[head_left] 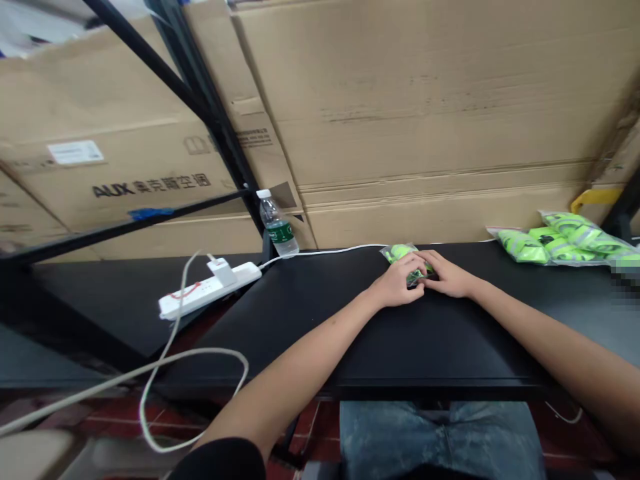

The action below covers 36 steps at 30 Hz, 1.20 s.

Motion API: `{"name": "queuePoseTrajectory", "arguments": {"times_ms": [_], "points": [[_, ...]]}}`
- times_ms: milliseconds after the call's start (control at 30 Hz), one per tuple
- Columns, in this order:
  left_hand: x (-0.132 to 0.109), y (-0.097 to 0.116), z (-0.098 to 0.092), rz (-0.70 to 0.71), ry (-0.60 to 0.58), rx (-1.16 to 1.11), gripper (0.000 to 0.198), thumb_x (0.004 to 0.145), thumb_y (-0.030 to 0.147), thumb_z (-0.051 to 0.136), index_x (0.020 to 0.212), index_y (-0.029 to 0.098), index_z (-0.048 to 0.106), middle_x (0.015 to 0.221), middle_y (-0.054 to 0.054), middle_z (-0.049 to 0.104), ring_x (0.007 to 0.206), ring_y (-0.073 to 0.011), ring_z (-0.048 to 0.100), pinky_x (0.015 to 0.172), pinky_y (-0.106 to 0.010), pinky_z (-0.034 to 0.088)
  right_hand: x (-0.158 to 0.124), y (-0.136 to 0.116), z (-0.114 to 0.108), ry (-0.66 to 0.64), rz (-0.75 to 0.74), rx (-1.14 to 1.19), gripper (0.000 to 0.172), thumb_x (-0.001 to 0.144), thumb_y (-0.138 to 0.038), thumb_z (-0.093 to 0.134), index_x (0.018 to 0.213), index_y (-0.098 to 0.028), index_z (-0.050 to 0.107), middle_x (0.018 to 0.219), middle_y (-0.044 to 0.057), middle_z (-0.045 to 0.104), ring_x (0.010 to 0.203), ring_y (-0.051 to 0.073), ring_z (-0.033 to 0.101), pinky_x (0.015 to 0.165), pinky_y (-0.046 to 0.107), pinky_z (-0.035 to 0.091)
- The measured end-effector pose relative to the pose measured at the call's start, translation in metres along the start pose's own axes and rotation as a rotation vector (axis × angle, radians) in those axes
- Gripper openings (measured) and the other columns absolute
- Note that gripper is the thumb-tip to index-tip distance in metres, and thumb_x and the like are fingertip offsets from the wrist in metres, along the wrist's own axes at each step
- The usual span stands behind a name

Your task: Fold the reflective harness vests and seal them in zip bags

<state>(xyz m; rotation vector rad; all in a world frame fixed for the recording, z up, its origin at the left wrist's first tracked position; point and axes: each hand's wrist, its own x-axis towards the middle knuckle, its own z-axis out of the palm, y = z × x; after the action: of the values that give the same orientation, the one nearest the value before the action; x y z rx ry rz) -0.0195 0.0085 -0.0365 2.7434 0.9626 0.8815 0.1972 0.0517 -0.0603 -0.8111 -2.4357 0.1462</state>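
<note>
On blk desk point(390, 353): green pkt point(399, 252) seen
L hand point(399, 283) & R hand point(453, 277): placed together on pkt; grip unclear

Through my feed, a wall of brown cardboard point(425, 100) rises beyond the fingers point(411, 261) and out of the top of my view, while the black table point(310, 313) beneath them looks greyer and paler well to their right. Left of the fingers I have a black metal frame point(223, 142) in front of a carton printed AUX point(150, 157) — and nearer me than the fingers, below the table's edge, dark red floor tiles point(316, 433) with pale joints.
</note>
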Motion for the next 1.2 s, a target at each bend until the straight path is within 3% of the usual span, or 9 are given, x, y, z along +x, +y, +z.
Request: {"name": "queuePoseTrajectory", "arguments": {"times_ms": [67, 167, 267, 367, 467, 700, 967, 1100, 1200], "points": [[0.004, -0.008, 0.002, 0.005, 0.029, 0.011, 0.033, 0.081, 0.029, 0.068, 0.113, 0.022, 0.061, 0.129, -0.011, 0.058, 0.127, -0.0273, 0.052, 0.112, -0.046, 0.040, -0.001, -0.002, -0.007, -0.008, 0.015, 0.001, 0.066, 0.090, -0.054, 0.062, 0.145, -0.023, 0.044, 0.138, 0.014, 0.059, 0.123, 0.029, 0.060, 0.101, 0.045, 0.051], [0.005, -0.022, -0.004, -0.130, 0.014, 0.108, 0.073, 0.070, 0.053, 0.080, 0.131, 0.022, 0.055, 0.143, -0.016, 0.046, 0.137, -0.0392, 0.042, 0.112, -0.058, 0.036, -0.001, -0.007, -0.018, -0.020, 0.064, -0.023, 0.064, 0.086, -0.060, 0.066, 0.136, -0.021, 0.053, 0.123, 0.014, 0.066, 0.107, 0.031, 0.066, 0.090, 0.046, 0.055], [-0.002, -0.030, -0.013, -0.272, -0.008, 0.178, 0.090, 0.064, 0.064, 0.082, 0.138, 0.026, 0.049, 0.146, -0.014, 0.043, 0.135, -0.0395, 0.044, 0.106, -0.055, 0.043, 0.001, -0.015, -0.025, -0.033, 0.085, -0.047, 0.054, 0.085, -0.062, 0.065, 0.120, -0.020, 0.062, 0.111, 0.014, 0.069, 0.098, 0.032, 0.067, 0.087, 0.048, 0.053], [-0.009, -0.031, -0.016, -0.451, 0.080, 0.001, 0.087, 0.059, 0.060, 0.086, 0.131, 0.025, 0.051, 0.124, -0.011, 0.059, 0.116, -0.0362, 0.059, 0.093, -0.050, 0.050, 0.002, -0.022, -0.028, -0.049, 0.053, -0.024, 0.036, 0.090, -0.057, 0.061, 0.094, -0.021, 0.069, 0.116, 0.014, 0.066, 0.109, 0.033, 0.061, 0.098, 0.050, 0.046], [-0.012, -0.030, -0.009, -0.613, 0.186, -0.269, 0.081, 0.055, 0.054, 0.090, 0.119, 0.020, 0.053, 0.085, -0.004, 0.065, 0.088, -0.0308, 0.067, 0.080, -0.047, 0.053, 0.002, -0.022, -0.025, -0.045, 0.049, 0.048, 0.034, 0.095, -0.051, 0.053, 0.090, -0.023, 0.071, 0.124, 0.013, 0.061, 0.118, 0.030, 0.056, 0.104, 0.049, 0.043], [-0.001, -0.018, 0.019, -0.549, 0.328, -0.587, 0.053, 0.080, 0.031, 0.073, 0.120, 0.019, 0.041, 0.071, 0.007, 0.054, 0.063, -0.0140, 0.064, 0.058, -0.028, 0.056, 0.002, -0.016, -0.016, 0.021, 0.183, 0.205, 0.038, 0.096, -0.048, 0.050, 0.073, -0.022, 0.067, 0.095, 0.007, 0.063, 0.098, 0.022, 0.061, 0.089, 0.039, 0.052], [0.003, -0.013, 0.011, -0.527, 0.512, -0.474, 0.046, 0.068, 0.011, 0.066, 0.109, 0.021, 0.045, 0.067, 0.010, 0.046, 0.055, -0.0091, 0.052, 0.058, -0.026, 0.051, 0.010, -0.031, -0.023, 0.186, 0.303, 0.171, 0.022, 0.087, -0.029, 0.051, 0.066, -0.023, 0.054, 0.067, 0.001, 0.063, 0.066, 0.018, 0.059, 0.071, 0.033, 0.047], [0.001, -0.002, 0.002, -0.425, 0.513, -0.387, 0.038, 0.067, 0.010, 0.064, 0.101, 0.022, 0.052, 0.069, 0.008, 0.049, 0.060, -0.0093, 0.050, 0.064, -0.026, 0.047, 0.008, -0.025, -0.035, 0.286, 0.304, 0.112, 0.018, 0.076, -0.027, 0.063, 0.067, -0.023, 0.047, 0.077, 0.005, 0.067, 0.071, 0.020, 0.060, 0.073, 0.035, 0.046], [-0.002, 0.009, -0.002, -0.224, 0.407, -0.333, 0.030, 0.075, 0.015, 0.061, 0.104, 0.022, 0.055, 0.075, 0.004, 0.055, 0.065, -0.0112, 0.055, 0.069, -0.027, 0.050, 0.003, -0.017, -0.035, 0.319, 0.290, 0.174, 0.016, 0.076, -0.030, 0.064, 0.075, -0.024, 0.049, 0.086, 0.007, 0.070, 0.074, 0.021, 0.064, 0.073, 0.036, 0.050]]}}
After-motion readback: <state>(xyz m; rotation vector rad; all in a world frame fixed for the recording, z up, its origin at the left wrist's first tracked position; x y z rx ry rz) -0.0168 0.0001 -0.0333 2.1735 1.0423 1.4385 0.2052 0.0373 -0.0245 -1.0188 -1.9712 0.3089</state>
